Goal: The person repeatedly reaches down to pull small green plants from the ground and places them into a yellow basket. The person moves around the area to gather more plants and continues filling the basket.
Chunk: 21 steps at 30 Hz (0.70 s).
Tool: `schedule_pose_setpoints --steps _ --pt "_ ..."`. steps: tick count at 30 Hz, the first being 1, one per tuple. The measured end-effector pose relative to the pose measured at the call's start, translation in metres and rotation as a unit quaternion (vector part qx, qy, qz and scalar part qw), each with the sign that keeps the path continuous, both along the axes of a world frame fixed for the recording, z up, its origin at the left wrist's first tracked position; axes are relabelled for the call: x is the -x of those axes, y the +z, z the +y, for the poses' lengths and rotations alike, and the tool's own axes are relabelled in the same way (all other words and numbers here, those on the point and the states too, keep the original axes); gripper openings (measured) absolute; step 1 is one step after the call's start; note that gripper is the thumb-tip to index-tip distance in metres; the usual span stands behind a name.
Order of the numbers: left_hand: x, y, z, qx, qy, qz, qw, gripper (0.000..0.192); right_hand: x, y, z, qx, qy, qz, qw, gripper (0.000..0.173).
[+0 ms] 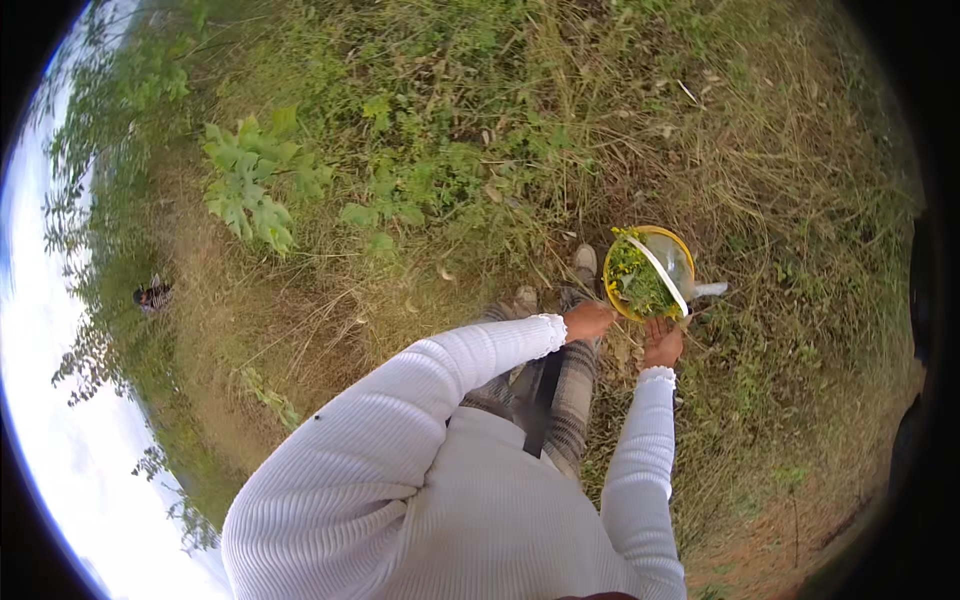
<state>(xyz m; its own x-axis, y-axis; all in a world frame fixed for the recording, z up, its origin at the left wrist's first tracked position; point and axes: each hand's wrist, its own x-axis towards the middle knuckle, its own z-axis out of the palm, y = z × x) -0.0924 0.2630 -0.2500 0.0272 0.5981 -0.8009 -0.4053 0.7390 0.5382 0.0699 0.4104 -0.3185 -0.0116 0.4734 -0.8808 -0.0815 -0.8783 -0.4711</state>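
Note:
A round bucket with a yellow rim (691, 259) and a white handle (660, 266) is in front of my feet. Green leafy sprigs with small yellow flowers (637, 277) fill much of it; clear plastic shows on its right side. My left hand (591, 321) is closed just below and left of the bucket; whether it grips anything is hidden. Under the bucket's near edge, my right hand (663, 343) is turned palm up, its fingertips at or against the rim. No held thing shows in its palm. A whitish strip (710, 289) sticks out at the bucket's right.
Dry grass and low green plants (480, 142) cover the ground around. A broad-leaved plant (251, 180) rises at the upper left. Far off at the left edge is another person (156, 297) by trees. Bare reddish soil (772, 536) lies at the lower right.

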Motion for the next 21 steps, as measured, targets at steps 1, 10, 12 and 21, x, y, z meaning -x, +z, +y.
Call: schedule_pose_setpoints --steps 1,10,12,21 --pt "0.008 0.016 -0.013 -0.006 0.015 -0.033 0.999 0.047 0.003 0.004 0.003 0.019 0.005 0.008 1.0 0.034" --pt "0.096 0.186 -0.181 -0.149 0.107 0.043 0.982 0.04 0.025 0.046 0.016 -0.05 0.192 -0.123 0.972 0.019" --pt "0.108 0.211 -0.213 -0.14 0.214 0.102 0.961 0.039 0.024 0.055 0.014 -0.057 0.247 -0.011 0.967 0.015" --pt "0.117 0.222 -0.28 -0.086 0.514 0.22 0.824 0.035 0.032 0.081 -0.016 -0.109 0.329 -0.039 0.937 0.016"
